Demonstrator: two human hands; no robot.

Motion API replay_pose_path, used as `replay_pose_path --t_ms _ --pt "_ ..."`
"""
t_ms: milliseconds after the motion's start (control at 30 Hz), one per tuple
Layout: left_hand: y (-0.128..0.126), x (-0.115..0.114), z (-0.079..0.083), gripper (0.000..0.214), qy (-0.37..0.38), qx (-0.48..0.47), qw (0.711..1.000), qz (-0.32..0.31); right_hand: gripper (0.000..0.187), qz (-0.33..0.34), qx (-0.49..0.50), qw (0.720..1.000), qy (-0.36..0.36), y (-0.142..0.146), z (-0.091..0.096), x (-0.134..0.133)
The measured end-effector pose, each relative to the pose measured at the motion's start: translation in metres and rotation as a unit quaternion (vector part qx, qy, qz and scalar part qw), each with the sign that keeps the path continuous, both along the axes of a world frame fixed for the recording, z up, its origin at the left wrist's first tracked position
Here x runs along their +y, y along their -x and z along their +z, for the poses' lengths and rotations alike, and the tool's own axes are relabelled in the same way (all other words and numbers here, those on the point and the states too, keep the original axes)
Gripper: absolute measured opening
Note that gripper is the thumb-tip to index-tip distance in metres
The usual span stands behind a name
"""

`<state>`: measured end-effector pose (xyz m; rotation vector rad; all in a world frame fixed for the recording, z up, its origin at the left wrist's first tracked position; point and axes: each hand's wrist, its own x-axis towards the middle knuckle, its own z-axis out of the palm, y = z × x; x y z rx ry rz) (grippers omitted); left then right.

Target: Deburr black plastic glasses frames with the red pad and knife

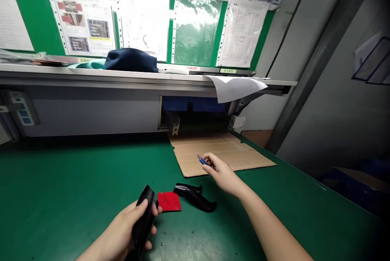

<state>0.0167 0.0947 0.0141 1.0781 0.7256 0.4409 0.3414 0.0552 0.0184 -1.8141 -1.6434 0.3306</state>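
Head view: our left hand (128,228) is wrapped around a black plastic part (144,220), beside a red square pad (169,201). Our right hand (222,173) pinches blue tweezers (201,159) over cardboard (225,152); another black part (195,196) lies on the green tabletop (61,188).

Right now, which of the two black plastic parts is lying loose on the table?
The curved black part right of the red square lies untouched on the green table. The other black part is gripped in the left hand.

The left hand (122,232) hides the black part's (143,218) lower end; the posted sheets' (137,13) print is unreadable.
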Motion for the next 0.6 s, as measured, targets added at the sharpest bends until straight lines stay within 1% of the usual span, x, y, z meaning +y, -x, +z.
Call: replay_pose_path --t_ms 67,167,233,300,367,433,533,600 --pt "0.002 -0.001 0.002 0.041 -0.059 0.040 0.997 -0.031 0.029 0.043 0.015 0.998 -0.031 0.029 0.006 -0.002" --pt "0.005 -0.004 0.011 0.046 -0.122 0.082 0.988 -0.054 0.026 0.155 0.022 0.986 -0.057 0.076 0.011 -0.007" --pt "0.005 -0.005 0.016 0.047 -0.133 0.081 0.985 -0.068 0.024 0.229 0.018 0.971 -0.064 0.099 0.012 -0.011" --pt "0.005 -0.005 0.018 0.046 -0.130 0.077 0.985 -0.084 0.026 0.267 0.005 0.961 -0.068 0.112 0.011 -0.015" --pt "0.004 -0.004 0.018 0.045 -0.126 0.077 0.984 -0.098 0.029 0.271 -0.031 0.959 -0.075 0.118 0.009 -0.016" --pt "0.004 -0.004 0.017 0.044 -0.116 0.078 0.984 -0.106 0.036 0.257 -0.094 0.958 -0.081 0.120 0.006 -0.015" --pt "0.004 -0.006 0.017 0.046 -0.096 0.089 0.985 -0.115 0.062 0.227 -0.183 0.952 -0.090 0.121 0.001 -0.012" --pt "0.005 -0.007 0.018 0.050 -0.089 0.111 0.982 -0.125 0.073 0.206 -0.221 0.948 -0.097 0.122 -0.002 -0.009"
